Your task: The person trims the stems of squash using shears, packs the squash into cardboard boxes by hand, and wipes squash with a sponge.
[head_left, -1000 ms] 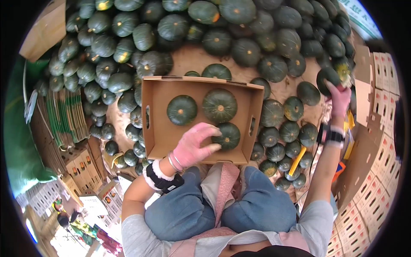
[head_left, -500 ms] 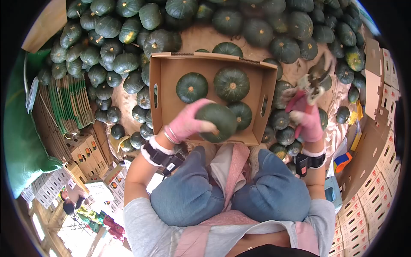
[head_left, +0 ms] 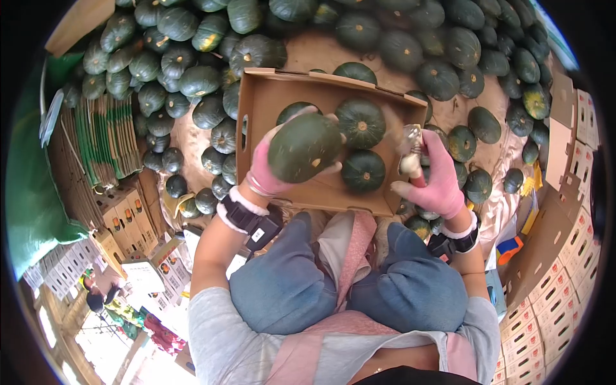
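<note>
My left hand (head_left: 262, 168), in a pink glove, grips a dark green pumpkin (head_left: 305, 149) from below and the side, tilted above an open cardboard box (head_left: 264, 102). Two pumpkins (head_left: 360, 123) sit plainly in the box, and a third (head_left: 296, 112) is partly covered by the held one. In my right hand (head_left: 441, 183), also pink-gloved, are pruning shears (head_left: 414, 154) with red handles. They are over the box's right side, their blade tips smeared by motion and apart from the held pumpkin.
A large heap of green pumpkins (head_left: 186, 25) spreads behind and on both sides of the box. Folded cardboard (head_left: 106, 144) stands at left, near a green sheet (head_left: 32, 205). Stacked cartons (head_left: 545, 301) line the right. Another person (head_left: 122, 308) is at lower left.
My left hand has shifted left and turned the pumpkin, lifting it a little. My right hand has brought the shears leftward and down, from beside the box to its right edge.
</note>
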`<state>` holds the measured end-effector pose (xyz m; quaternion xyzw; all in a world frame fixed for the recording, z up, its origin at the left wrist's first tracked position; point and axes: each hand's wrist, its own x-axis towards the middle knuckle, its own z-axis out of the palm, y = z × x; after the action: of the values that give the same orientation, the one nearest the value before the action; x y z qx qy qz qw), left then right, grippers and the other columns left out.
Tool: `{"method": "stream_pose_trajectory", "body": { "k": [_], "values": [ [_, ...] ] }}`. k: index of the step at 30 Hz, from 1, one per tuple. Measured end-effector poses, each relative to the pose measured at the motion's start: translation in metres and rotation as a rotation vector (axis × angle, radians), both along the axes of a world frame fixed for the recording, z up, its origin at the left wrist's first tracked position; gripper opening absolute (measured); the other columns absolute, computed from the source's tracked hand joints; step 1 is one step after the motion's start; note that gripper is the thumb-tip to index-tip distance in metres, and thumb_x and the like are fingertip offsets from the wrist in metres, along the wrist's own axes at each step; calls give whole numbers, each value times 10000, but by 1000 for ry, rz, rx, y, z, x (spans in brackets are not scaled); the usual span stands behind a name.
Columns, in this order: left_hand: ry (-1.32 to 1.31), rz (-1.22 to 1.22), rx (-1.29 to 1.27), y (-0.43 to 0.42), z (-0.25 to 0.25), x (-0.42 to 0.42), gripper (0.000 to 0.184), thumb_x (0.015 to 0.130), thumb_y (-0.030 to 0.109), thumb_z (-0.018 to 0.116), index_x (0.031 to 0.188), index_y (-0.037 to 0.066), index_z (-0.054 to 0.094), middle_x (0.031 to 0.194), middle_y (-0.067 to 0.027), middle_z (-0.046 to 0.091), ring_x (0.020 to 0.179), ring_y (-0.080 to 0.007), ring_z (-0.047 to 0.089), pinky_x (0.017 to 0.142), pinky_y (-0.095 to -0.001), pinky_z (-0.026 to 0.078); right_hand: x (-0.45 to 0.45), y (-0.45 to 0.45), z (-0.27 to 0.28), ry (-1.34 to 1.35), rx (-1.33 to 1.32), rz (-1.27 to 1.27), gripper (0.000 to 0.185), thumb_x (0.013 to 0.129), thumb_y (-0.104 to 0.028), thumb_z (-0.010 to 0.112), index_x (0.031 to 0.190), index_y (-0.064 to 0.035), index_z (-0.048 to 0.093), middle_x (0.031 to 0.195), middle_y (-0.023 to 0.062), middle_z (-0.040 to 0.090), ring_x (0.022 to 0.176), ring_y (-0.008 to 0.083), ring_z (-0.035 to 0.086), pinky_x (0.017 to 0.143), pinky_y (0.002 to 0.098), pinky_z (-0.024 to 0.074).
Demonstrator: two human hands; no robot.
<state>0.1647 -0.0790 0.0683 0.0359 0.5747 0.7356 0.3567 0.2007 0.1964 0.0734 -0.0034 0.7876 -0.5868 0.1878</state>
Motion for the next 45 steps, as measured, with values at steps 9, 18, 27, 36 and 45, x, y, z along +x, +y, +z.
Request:
{"method": "stream_pose_trajectory", "body": {
  "k": [9,18,27,36,45],
  "values": [
    [-735,251,574,7,-2,2,673,885,489,498,1383,85,296,1409,-109,345,1301,-298,335,1069,-497,286,2,-18,1,612,650,101,636,489,-216,744,1039,-35,479,898,96,506,857,299,505,799,416,377],
    [-674,160,653,19,2,-11,767,838,638,419,1400,136,278,1421,-103,312,1286,-337,343,1026,-554,310,-15,-7,10,519,786,117,409,552,-145,717,887,-45,505,780,84,545,751,276,543,699,353,419],
    [-299,254,465,17,19,-59,859,737,616,551,1388,113,302,1373,-167,365,1237,-401,397,958,-589,388,-39,9,-4,-248,-291,-451,297,763,-247,630,954,-35,547,761,13,561,587,88,500,514,239,400],
    [8,381,80,-6,-18,-51,780,667,350,705,1299,97,323,1230,-128,465,1116,-283,498,867,-468,498,3,37,-33,-307,-256,-423,415,739,-293,631,1015,-1,527,830,48,568,712,118,543,674,243,441],
    [846,-497,-597,-9,8,-30,695,459,276,762,1102,122,547,1207,-169,461,1115,-390,442,959,-433,386,6,46,-37,-393,-246,-488,333,766,-226,639,991,-9,525,812,46,579,700,107,532,634,236,427]
  ]
}}
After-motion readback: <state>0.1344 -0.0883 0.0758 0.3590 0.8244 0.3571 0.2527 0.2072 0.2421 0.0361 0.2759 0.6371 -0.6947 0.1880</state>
